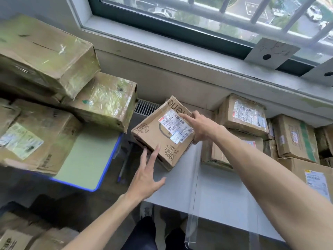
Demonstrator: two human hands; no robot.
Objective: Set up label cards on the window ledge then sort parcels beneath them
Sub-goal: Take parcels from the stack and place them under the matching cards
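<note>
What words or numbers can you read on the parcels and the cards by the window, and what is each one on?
"100%": upside down on the side of the cardboard parcel held by the right hand, left hand beside it.
"100% COTTON": small print next to it, only just legible.
Shipping label on that parcel: barcode and print too small.
Label card on the window ledge: handwriting too blurred.
Other parcels' labels: unreadable.

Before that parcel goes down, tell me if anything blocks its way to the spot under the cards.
Nothing visible blocks it. The right hand grips the parcel; the label cards stand right, above stacked parcels.
</note>
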